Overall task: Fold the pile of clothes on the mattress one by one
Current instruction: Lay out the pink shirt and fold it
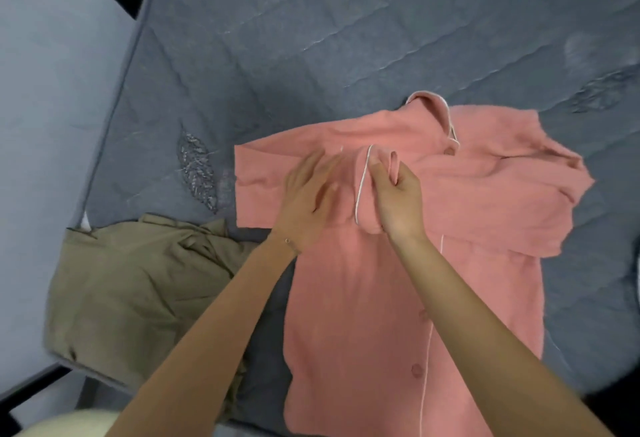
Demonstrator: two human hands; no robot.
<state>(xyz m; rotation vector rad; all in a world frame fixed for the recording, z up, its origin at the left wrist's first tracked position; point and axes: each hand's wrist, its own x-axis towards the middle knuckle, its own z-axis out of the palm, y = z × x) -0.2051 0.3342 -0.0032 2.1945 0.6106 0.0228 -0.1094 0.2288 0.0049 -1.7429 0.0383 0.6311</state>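
The right hand (398, 204) pinches a cuff of the pink pyjama shirt (398, 298) mid-mattress (311, 38); the blurred left hand (308, 201) apparently rests flat, fingers straight, on its sleeve.

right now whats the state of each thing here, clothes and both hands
pink shirt: laid out front up on the mattress, one sleeve folded across the chest
khaki garment: crumpled, not folded
left hand: fingers straight, resting on the folded sleeve
right hand: pinches the cuff of that sleeve
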